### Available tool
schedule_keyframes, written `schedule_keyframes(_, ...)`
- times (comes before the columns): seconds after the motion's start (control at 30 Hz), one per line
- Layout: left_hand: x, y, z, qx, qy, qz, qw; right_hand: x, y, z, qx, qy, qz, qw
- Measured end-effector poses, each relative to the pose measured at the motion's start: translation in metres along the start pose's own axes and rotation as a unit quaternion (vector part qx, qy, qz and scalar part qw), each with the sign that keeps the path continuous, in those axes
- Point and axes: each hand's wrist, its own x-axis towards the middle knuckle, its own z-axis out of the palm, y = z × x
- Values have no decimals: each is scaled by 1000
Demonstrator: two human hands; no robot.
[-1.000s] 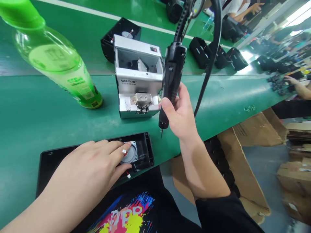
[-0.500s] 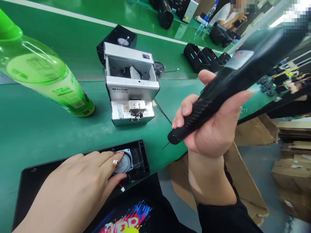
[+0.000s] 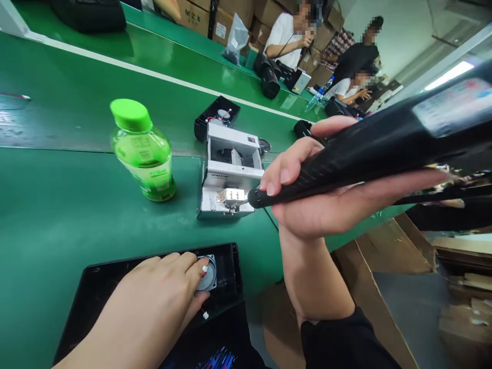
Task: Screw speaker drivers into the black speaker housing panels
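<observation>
My right hand (image 3: 326, 195) grips a black electric screwdriver (image 3: 369, 148), held almost level with its tip pointing left at the outlet of a small silver screw feeder (image 3: 230, 179). My left hand (image 3: 154, 307) lies flat inside a black plastic housing (image 3: 226, 256) at the near table edge. Its fingertips rest on a round silver speaker (image 3: 209, 274) with a small white connector on red wire beside it.
A green bottle (image 3: 144, 151) stands left of the feeder on the green table (image 3: 57, 220). Other black housings (image 3: 215, 115) sit on the conveyor behind. Several people work at the far side. Cardboard boxes (image 3: 384, 256) lie on the floor at right.
My right hand has swung the screwdriver from upright to nearly level and brought its tip to the feeder outlet. The view has tilted up. My left hand stays on the speaker.
</observation>
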Motion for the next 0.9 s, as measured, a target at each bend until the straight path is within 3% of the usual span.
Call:
schedule_keyframes(0.07, 3, 3, -2, -16, -55, -34, 998, 4, 12, 8, 60, -20, -3, 998)
schedule_keyframes(0.23, 17, 14, -14, -50, -184, -112, 975, 11, 29, 29, 117, -65, 83, 988)
schedule_keyframes(0.4, 19, 16, -21, -63, -198, -121, 971, 19, 28, 34, 154, -62, 143, 976)
schedule_keyframes(0.5, 11, 13, -13, -48, -137, -90, 985, 17, 24, 25, 154, -45, 142, 977)
schedule_keyframes(0.67, -2, 7, -1, -25, 50, -20, 998, 8, 29, 22, 169, 22, 91, 981)
schedule_keyframes(0.8, -4, 4, -13, -22, 152, -39, 987, 2, 36, 32, 195, 89, 48, 975)
schedule_keyframes(0.9, 0, 4, -28, -10, 219, -80, 972, -3, 20, 29, 203, 82, 77, 973)
